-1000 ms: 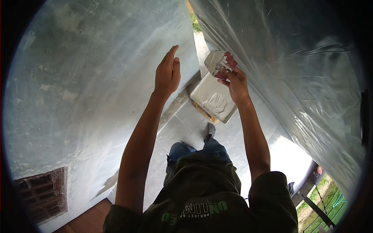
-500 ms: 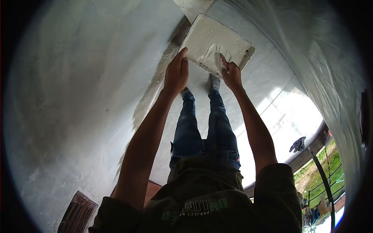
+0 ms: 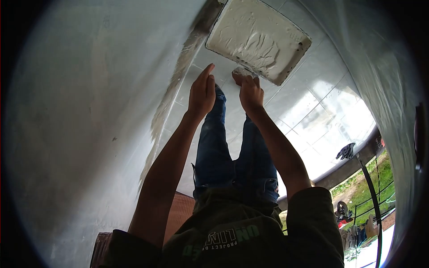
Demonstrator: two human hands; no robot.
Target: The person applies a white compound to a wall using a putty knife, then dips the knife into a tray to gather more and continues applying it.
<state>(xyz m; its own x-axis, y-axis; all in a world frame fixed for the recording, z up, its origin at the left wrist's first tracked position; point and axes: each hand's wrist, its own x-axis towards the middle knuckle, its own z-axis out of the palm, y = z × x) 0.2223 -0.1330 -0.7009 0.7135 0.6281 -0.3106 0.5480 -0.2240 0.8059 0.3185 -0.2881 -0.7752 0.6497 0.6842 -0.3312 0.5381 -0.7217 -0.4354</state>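
A square tray (image 3: 286, 73) is lying on the tiled floor (image 3: 313, 111), close to the foot of the pale wall (image 3: 89, 111), and it is filled almost to its rim with thick white plaster (image 3: 254, 38), whose surface is showing ridges and smears. The right hand (image 3: 250, 91) is being held at the near edge of the tray, its fingers curled around a small plaster-coated tool (image 3: 242, 71) that is largely hidden by the fingers; what kind of tool it is cannot be told. The tool is touching or just beside the tray's near rim. The left hand (image 3: 202, 91) is being held flat and empty, fingers straight and together, just beside the right hand and near the tray's left corner, touching nothing that can be made out. Both arms are being stretched down past legs in blue jeans (image 3: 237, 152). A streak of plaster is running along the joint between the wall and the floor. Clear plastic sheeting (image 3: 380, 58) is hanging on the right.
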